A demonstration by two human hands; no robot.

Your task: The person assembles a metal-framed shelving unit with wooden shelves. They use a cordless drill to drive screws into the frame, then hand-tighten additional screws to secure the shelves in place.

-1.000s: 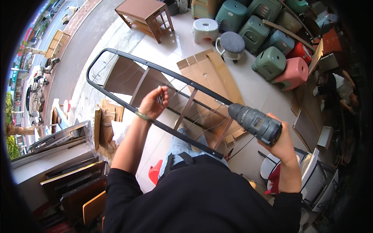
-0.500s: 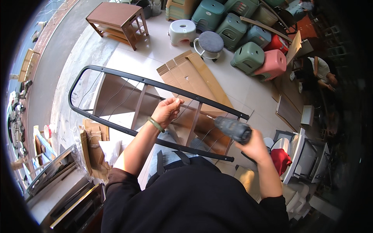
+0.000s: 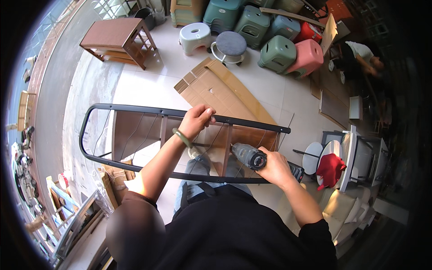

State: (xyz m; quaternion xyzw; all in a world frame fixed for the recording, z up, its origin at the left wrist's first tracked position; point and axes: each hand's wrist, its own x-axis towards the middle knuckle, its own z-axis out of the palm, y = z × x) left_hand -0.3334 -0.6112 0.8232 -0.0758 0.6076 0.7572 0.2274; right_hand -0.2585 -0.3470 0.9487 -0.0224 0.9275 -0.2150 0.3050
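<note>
The left hand point(image 3: 196, 120) is closed around the upper black tube of the metal shelf frame point(image 3: 135, 109), gripping it near the middle of the rail. A second ago this hand sat lower, on the wire rungs inside the frame; it has since climbed to the top rail. The right hand point(image 3: 274, 167) is clamped on the grip of a cordless drill point(image 3: 248, 156), whose nose now points toward 9 o'clock at the brown upright panel point(image 3: 226, 150) inside the frame. Earlier the drill was held off at 3 o'clock, clear of the frame; now its tip looks close to or on the panel, so the driving step seems to be starting.

The frame lies across the person's lap. At 12 o'clock a flattened cardboard sheet point(image 3: 216, 87) lies on the tiled floor point(image 3: 148, 85), with plastic stools point(image 3: 279, 51) beyond; a brown wooden table point(image 3: 118, 41) stands at 11 o'clock.
</note>
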